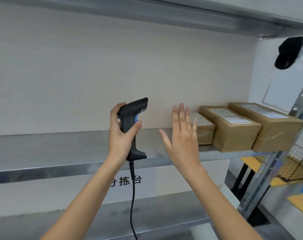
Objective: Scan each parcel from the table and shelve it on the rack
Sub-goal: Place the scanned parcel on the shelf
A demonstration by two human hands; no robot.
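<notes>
The left hand (pixel 120 132) holds a black scanner (pixel 132 122) upright by its grip; the fingers (pixel 137 126) wrap around the handle, and one fingertip lies on the blue trigger. The scanner head points to about 1 o'clock, toward the back wall. A black cable (pixel 132 201) hangs from the bottom of the handle down to 6 o'clock and leaves the picture there. The right hand (pixel 181 135) is empty, with its fingers (pixel 181 115) spread wide and the back of the hand toward the camera; it hovers in front of the shelf (pixel 60 148), just beside the parcels. Three brown parcels stand side by side on the shelf at about 3 o'clock from the hands. The small parcel (pixel 203 130) is partly hidden behind the right hand. The middle parcel (pixel 232 127) touches it, and the big parcel (pixel 272 127) lies at the far right, near the rack post (pixel 275 168). Each parcel has a white label on top; the text on them is too small to read. The left part of the shelf is bare metal. A black cap (pixel 288 52) hangs on the wall at about 2 o'clock. Below the shelf, a white sign (pixel 130 181) with dark characters is partly covered by the left arm and the cable.
</notes>
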